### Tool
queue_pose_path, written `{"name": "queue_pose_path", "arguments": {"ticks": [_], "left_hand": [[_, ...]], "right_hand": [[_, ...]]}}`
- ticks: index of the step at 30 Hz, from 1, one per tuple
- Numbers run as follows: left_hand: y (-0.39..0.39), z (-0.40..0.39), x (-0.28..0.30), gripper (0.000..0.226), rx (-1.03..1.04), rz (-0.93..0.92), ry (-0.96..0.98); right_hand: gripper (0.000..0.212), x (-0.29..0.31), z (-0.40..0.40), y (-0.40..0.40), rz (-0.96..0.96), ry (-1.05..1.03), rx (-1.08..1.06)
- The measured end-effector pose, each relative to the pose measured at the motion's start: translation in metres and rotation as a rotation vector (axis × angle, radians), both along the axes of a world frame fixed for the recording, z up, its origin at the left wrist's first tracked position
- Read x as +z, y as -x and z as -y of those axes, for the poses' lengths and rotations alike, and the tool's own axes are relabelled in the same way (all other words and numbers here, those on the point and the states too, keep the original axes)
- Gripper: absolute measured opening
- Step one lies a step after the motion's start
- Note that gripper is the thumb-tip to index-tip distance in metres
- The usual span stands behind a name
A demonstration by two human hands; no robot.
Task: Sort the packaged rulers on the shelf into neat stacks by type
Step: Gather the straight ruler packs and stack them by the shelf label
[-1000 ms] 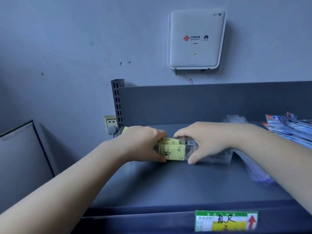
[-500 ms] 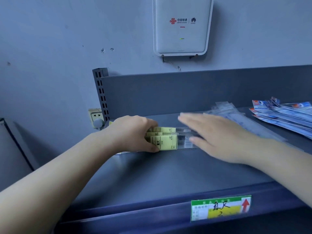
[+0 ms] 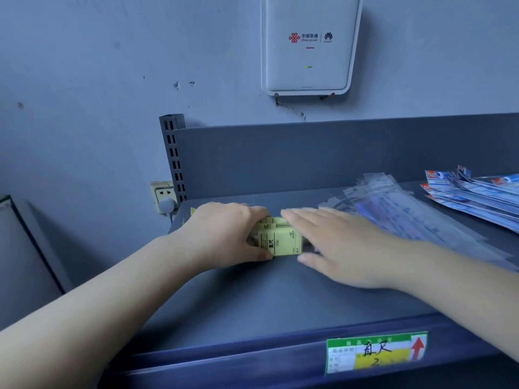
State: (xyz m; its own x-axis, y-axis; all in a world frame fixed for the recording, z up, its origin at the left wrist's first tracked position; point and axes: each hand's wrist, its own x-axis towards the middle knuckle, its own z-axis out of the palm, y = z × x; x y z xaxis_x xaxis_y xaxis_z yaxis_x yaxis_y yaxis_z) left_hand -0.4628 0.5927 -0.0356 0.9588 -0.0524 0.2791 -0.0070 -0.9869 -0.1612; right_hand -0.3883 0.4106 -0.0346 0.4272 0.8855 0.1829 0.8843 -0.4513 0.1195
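Observation:
A small stack of clear-packaged rulers with yellow labels (image 3: 280, 240) lies at the left end of the dark grey shelf (image 3: 266, 299). My left hand (image 3: 224, 234) grips the stack's left end, thumb at its front edge. My right hand (image 3: 334, 242) lies flat with straight fingers over the stack's right part, hiding it. To the right lies a loose heap of clear and blue ruler packs (image 3: 407, 214). Further right, a fan of blue-and-red packaged rulers (image 3: 474, 192) reaches the frame edge.
A back panel (image 3: 323, 158) closes the shelf behind, with a slotted upright (image 3: 172, 158) at its left. A wall socket (image 3: 163, 195) sits beside it and a white router (image 3: 309, 43) hangs above. A green and yellow price label (image 3: 376, 353) is on the shelf's front lip.
My right hand let go of the stack's right end, opened flat, and has come back down over the stack. My left hand has kept its grip. The camera view shifted.

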Motion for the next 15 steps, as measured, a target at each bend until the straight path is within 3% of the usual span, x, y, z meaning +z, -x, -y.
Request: {"name": "queue_pose_path", "arguments": {"ticks": [7, 11, 13, 15], "left_hand": [[0.005, -0.003, -0.004, 0.066, -0.055, 0.003, -0.077], [0.016, -0.014, 0.028, 0.100, -0.057, 0.242, 0.061], [0.017, -0.010, 0.020, 0.087, -0.055, 0.213, -0.002], [0.013, 0.000, -0.002, 0.070, -0.045, 0.019, -0.110]], "right_hand": [[0.052, -0.002, -0.009, 0.001, 0.004, 0.022, -0.043], [0.043, -0.006, -0.010, 0.003, -0.007, -0.027, -0.043], [0.045, -0.005, -0.010, 0.002, -0.008, -0.036, -0.042], [0.046, -0.007, -0.011, 0.002, -0.012, -0.029, -0.035]]}}
